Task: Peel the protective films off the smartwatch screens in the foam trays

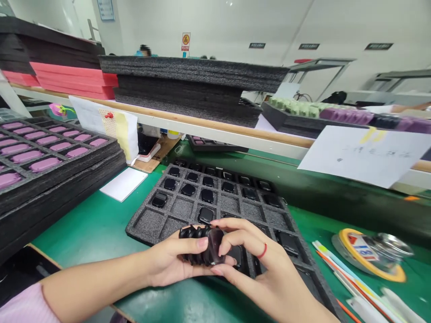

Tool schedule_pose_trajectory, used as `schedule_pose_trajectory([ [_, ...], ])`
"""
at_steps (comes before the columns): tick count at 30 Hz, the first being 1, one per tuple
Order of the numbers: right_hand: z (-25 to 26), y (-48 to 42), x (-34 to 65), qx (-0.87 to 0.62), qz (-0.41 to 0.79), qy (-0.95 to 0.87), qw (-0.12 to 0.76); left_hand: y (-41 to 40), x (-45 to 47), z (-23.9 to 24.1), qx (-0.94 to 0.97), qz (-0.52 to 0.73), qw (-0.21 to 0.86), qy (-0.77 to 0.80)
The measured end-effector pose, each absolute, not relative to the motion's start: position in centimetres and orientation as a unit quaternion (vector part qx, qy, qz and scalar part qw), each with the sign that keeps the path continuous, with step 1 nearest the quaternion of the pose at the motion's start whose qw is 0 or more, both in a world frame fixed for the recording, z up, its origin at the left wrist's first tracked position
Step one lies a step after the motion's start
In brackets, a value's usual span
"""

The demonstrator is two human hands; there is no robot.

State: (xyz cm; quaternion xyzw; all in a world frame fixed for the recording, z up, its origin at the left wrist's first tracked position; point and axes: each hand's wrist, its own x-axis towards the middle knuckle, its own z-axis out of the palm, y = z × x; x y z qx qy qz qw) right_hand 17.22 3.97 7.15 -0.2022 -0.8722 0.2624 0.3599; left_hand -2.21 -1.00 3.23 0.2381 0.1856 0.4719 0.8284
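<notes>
Both my hands meet above a grey foam tray (158,222) on the green bench. Between them is a dark glossy square device (215,246), likely a watch body, joined to a black ribbed piece (191,244). My left hand (171,262), in a pink sleeve, holds the ribbed side from below. My right hand (256,264), with a red ring on one finger, pinches the glossy face. Several square black devices (206,215) sit in the tray's compartments, some compartments show bare foam, and my hands hide the tray's near part.
A tall stack of foam trays with pink items (50,179) stands at left, beside a white pad (123,184). At right lie a tape roll (370,255) and several pens (357,287). A shelf (202,121) with foam stacks runs behind, and a paper sheet (363,154) hangs from it.
</notes>
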Motion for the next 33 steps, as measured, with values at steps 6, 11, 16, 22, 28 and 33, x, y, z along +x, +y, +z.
schedule_pose_trajectory([
  [6, 7.6, 3.8, 16.9, -0.253, 0.31, -0.807, 0.433, -1.1, -2.3, 3.2, 0.242, 0.456, 0.835, 0.189],
  [11, 8.1, 3.3, 18.0, -0.307, 0.23, -0.76, 0.525, -1.0, -2.3, 2.8, 0.244, 0.419, 0.865, 0.127],
  [16, 7.7, 2.5, 17.4, -0.22, 0.156, -0.875, 0.402, -1.1, -2.6, 2.6, 0.244, 0.395, 0.883, 0.062],
  [22, 6.3, 2.6, 16.6, -0.183, 0.159, -0.876, 0.417, -1.0, -2.8, 2.3, 0.249, 0.382, 0.889, 0.046],
  [28, 6.6, 2.4, 16.7, -0.186, 0.153, -0.882, 0.406, -0.9, -2.9, 2.2, 0.261, 0.357, 0.895, 0.052],
  [33, 6.9, 2.4, 17.1, -0.21, 0.199, -0.887, 0.361, -0.8, -2.8, 2.7, 0.248, 0.377, 0.89, 0.067],
])
